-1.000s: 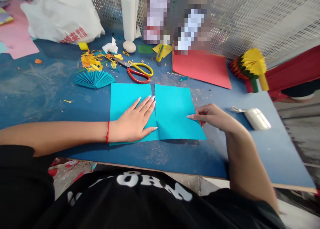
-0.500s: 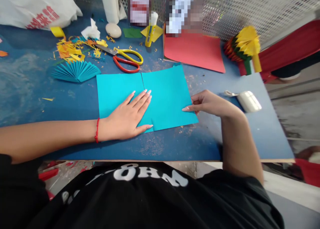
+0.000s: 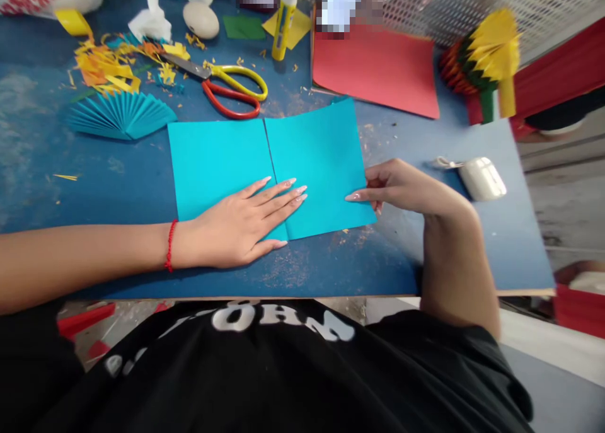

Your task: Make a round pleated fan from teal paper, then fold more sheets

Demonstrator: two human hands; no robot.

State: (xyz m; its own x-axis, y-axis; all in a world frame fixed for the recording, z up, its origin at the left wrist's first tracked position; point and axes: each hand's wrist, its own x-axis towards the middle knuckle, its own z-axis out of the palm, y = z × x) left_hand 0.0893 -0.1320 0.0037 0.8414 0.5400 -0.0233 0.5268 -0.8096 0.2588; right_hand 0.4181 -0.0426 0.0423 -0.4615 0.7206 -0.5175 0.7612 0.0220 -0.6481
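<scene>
A bright blue sheet of paper point(image 3: 316, 149) lies on the table, with a dark line running down between its left and right halves; I cannot tell whether it is a crease or a gap. My left hand point(image 3: 241, 225) rests flat on its lower left part, fingers stretched over that line. At the paper's right edge, my right hand point(image 3: 401, 184) pinches it, thumb on top and the other fingers at or under the edge. Beyond the paper lie scissors point(image 3: 235, 100) with one yellow and one red handle. A pleated blue paper fan point(image 3: 125, 121) sits to the left.
Paper scraps point(image 3: 101, 64), a crumpled tissue point(image 3: 150, 23), an egg-shaped object point(image 3: 201, 21) and a glue stick point(image 3: 284, 26) are at the back. Red paper point(image 3: 373, 67) and a pleated yellow paper piece point(image 3: 494, 45) stand back right. A white earphone case point(image 3: 482, 178) lies at right.
My left hand has slid a little rightward, its fingertips now past the dividing line. My right hand keeps its pinch on the edge. The whole view has shifted slightly.
</scene>
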